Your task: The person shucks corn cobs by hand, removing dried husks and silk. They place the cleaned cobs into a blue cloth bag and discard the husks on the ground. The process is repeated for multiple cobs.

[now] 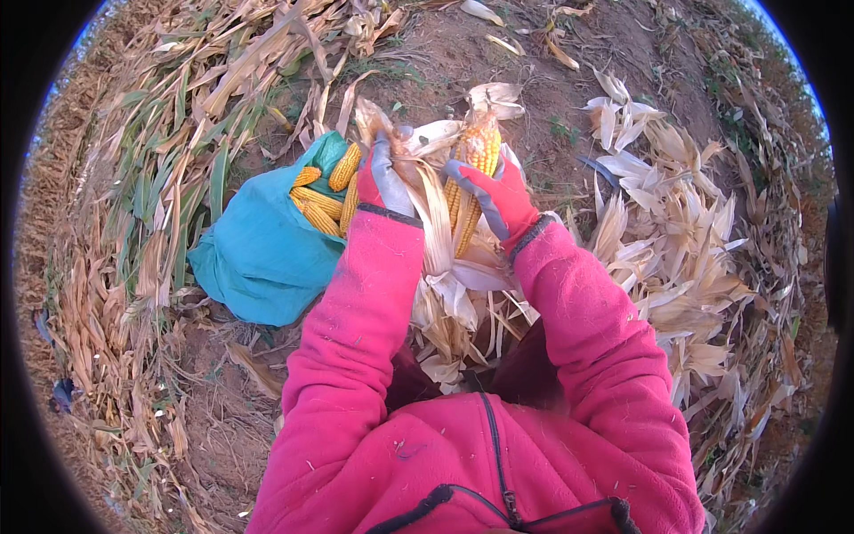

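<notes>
My right hand (497, 197), in a red and grey work glove, grips a yellow corn ear (482, 148) with silk on its upper end. More yellow kernels (460, 217) show below the thumb; whether they belong to a second ear I cannot tell. My left hand (387, 177), gloved alike, is closed around dry corn husk (375, 123) with brown silk, left of the ear. Pale husk leaves (430, 213) hang between both hands. Beside my left wrist, a teal sack (273, 243) lies with its mouth towards me, several bare corn ears (317, 203) in its opening.
A heap of stripped husks (674, 233) spreads on the right, with a dark curved object (600, 170) at its edge. Cut corn stalks (180, 147) lie thick along the left. More husks (447, 320) are between my legs. Bare brown soil (454, 57) lies ahead.
</notes>
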Demonstrator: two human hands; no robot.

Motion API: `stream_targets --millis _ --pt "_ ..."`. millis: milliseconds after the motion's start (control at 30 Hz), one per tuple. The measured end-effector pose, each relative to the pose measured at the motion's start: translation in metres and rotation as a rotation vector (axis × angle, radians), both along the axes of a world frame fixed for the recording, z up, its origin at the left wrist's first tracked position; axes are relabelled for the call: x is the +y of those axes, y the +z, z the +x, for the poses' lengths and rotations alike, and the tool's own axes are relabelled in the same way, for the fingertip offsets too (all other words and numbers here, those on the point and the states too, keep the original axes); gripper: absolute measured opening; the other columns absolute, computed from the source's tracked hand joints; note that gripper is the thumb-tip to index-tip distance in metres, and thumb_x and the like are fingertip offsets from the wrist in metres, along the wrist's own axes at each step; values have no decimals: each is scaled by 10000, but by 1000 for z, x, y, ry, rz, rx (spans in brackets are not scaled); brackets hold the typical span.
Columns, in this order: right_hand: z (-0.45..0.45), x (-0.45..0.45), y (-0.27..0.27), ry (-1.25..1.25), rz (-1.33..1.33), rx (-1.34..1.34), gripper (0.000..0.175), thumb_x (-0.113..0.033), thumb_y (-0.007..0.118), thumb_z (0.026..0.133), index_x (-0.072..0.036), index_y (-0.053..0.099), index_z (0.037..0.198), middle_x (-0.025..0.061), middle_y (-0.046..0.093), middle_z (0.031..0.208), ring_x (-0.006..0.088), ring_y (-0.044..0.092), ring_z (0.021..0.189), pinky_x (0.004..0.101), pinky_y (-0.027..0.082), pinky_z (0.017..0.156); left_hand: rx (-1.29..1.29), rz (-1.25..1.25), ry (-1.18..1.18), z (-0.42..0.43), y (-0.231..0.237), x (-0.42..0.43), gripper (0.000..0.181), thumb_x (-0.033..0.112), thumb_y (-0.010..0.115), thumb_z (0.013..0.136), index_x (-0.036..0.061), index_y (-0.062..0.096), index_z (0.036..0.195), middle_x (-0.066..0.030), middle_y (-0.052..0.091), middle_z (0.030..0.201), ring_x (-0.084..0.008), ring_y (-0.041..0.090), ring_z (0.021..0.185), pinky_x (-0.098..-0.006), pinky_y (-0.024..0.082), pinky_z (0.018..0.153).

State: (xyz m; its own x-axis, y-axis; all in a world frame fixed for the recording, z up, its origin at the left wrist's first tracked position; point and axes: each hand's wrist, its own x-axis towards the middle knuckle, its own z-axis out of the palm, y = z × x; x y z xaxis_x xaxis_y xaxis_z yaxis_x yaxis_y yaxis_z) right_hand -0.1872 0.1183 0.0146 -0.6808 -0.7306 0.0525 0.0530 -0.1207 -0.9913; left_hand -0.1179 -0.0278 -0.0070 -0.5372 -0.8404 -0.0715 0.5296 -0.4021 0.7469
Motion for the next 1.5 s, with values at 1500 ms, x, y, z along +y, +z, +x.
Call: stream_targets --millis 1500 --pt "-29 68 60 -2 -109 319 684 -411 843 606 -2 562 1077 158 657 950 249 635 891 385 493 819 -670 -1822 -537 3 -116 93 422 139 739 771 56 591 1157 -119 663 1051 -221 646 965 -338 518 820"
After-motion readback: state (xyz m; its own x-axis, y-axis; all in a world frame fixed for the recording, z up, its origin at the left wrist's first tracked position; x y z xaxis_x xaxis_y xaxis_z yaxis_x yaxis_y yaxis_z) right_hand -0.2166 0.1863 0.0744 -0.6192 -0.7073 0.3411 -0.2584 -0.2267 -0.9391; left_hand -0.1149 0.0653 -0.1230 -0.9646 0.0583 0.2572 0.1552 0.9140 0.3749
